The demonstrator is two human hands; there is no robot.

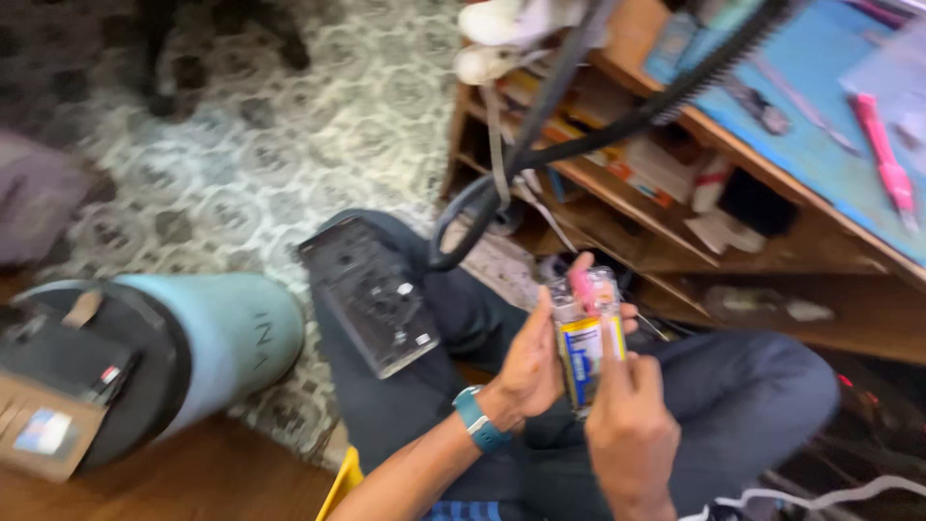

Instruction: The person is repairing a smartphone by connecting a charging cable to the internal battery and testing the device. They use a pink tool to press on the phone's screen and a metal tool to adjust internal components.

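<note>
A small clear packet with a yellow-and-blue card inside and a pink piece at its top sits upright between both hands, right of centre, above the person's lap. The left hand grips it from the nine o'clock side, thumb along its left edge and fingertips showing past its far side. The right hand comes up from six o'clock, fingers closed on the packet's lower right part. A teal wristband circles the left wrist.

At nine o'clock from the packet, a dark flat device lies tilted on the person's left knee, which is covered by dark trousers. Further out at nine o'clock, a pale blue cylinder lies on its side on a patterned rug, with a black case and cardboard across its open end.

At twelve o'clock, black cables hang in a loop. At one o'clock, wooden shelves hold books and papers, and above them a blue-topped bench carries a pink tool.
</note>
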